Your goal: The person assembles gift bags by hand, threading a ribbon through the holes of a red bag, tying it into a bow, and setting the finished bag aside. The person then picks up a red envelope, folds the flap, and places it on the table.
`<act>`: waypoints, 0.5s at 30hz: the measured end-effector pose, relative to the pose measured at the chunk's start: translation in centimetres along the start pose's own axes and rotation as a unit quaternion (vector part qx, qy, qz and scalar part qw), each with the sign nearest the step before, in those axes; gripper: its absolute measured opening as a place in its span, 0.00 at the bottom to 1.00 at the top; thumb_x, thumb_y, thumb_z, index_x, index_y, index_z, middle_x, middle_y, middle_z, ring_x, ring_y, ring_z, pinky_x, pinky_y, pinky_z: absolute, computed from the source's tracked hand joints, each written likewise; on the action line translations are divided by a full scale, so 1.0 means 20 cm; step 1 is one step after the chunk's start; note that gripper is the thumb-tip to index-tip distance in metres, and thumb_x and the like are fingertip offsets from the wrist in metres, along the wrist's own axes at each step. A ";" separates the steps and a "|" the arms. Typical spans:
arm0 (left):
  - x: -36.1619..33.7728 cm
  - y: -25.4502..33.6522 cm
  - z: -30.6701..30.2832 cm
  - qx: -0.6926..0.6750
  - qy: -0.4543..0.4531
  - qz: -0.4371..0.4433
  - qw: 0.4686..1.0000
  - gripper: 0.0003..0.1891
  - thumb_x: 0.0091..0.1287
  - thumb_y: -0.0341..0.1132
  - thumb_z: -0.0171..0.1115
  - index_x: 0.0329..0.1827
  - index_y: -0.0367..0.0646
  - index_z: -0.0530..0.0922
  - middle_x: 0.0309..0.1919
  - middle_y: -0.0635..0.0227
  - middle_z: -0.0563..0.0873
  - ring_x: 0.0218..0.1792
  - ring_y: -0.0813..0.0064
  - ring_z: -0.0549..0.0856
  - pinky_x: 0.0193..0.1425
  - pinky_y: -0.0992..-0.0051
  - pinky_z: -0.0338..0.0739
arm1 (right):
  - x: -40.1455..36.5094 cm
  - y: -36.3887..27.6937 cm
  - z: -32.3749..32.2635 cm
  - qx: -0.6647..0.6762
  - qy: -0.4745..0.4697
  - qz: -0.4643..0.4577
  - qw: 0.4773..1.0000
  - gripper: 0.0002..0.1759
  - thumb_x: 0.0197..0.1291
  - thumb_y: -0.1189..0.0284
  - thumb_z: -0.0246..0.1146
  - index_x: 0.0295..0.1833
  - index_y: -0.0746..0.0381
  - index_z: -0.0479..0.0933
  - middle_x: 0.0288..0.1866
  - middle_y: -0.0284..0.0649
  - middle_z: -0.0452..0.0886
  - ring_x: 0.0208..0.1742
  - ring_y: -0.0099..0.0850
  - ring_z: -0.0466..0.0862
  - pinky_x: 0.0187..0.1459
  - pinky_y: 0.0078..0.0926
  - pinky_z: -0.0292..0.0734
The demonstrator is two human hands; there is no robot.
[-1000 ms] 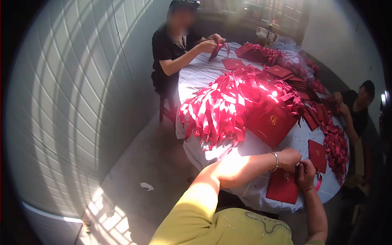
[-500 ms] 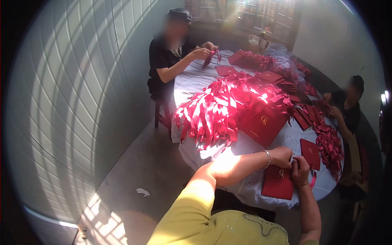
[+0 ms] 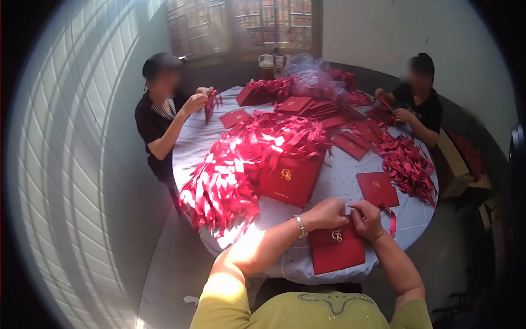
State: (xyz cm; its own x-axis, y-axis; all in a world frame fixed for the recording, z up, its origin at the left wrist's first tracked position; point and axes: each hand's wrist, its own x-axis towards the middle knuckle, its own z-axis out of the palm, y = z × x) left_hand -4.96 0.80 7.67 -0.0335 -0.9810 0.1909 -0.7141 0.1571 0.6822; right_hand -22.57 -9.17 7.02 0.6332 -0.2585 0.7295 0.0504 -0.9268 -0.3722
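Note:
A flat red gift bag [image 3: 335, 253] with a gold emblem lies at the table's near edge, in front of my body. My left hand [image 3: 327, 214], with a bangle at its wrist, is closed in a pinch over the bag's top edge; what lies between its fingertips is hidden. Close beside it, my right hand [image 3: 367, 220] curls with thumb and fingers closed at the bag's upper right corner. The fingertips of both hands nearly meet. Just beyond my right hand lies another red bag [image 3: 378, 189], and a ribbon end [image 3: 392, 222] hangs below it.
A large heap of red ribbons [image 3: 224, 181] and a bigger red bag [image 3: 290, 178] cover the left middle of the round table [image 3: 337, 183]. More ribbons [image 3: 405, 164] lie at right. Two co-workers [image 3: 159, 120] [image 3: 422, 104] handle red pieces across from me.
The view has swung right, so table and people appear further left. My hands stay at the bag's top edge, fingertips still close together. The left co-worker still holds a red bag.

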 end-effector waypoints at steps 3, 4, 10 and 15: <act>-0.02 0.03 -0.02 -0.027 0.014 0.002 1.000 0.16 0.58 0.42 0.72 0.36 0.37 0.82 0.31 0.51 0.87 0.36 0.52 0.88 0.42 0.61 0.80 | 0.01 -0.01 -0.04 0.014 0.021 0.018 1.000 0.05 0.62 0.80 0.64 0.43 0.65 0.79 0.32 0.45 0.82 0.28 0.40 0.83 0.29 0.32 0.77; -0.02 0.05 -0.04 -0.022 0.007 -0.008 1.000 0.16 0.58 0.42 0.72 0.36 0.37 0.82 0.31 0.51 0.87 0.36 0.53 0.88 0.42 0.61 0.80 | 0.02 0.00 -0.05 0.011 0.025 0.020 0.999 0.05 0.62 0.80 0.64 0.43 0.65 0.79 0.32 0.45 0.82 0.28 0.40 0.83 0.29 0.32 0.77; -0.01 0.06 -0.03 -0.003 -0.015 -0.019 1.000 0.16 0.61 0.45 0.71 0.36 0.38 0.84 0.27 0.51 0.87 0.32 0.53 0.88 0.39 0.61 0.80 | 0.04 0.01 -0.09 0.043 0.116 0.042 0.991 0.03 0.65 0.79 0.63 0.43 0.66 0.78 0.30 0.43 0.80 0.26 0.34 0.81 0.28 0.28 0.75; -0.01 0.01 -0.02 -0.035 -0.022 -0.041 0.998 0.17 0.61 0.44 0.72 0.35 0.37 0.83 0.27 0.50 0.86 0.31 0.57 0.89 0.37 0.60 0.80 | 0.04 -0.01 -0.11 0.032 0.098 0.033 0.994 0.05 0.64 0.80 0.64 0.44 0.65 0.78 0.32 0.43 0.81 0.28 0.36 0.82 0.29 0.28 0.75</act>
State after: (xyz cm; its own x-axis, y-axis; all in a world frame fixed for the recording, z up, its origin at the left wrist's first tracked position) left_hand -4.84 0.99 8.02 -0.0096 -0.9947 0.1023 -0.6653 0.0827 0.7420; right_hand -23.83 -9.76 8.94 0.4738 -0.3730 0.7977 0.0667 -0.8881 -0.4548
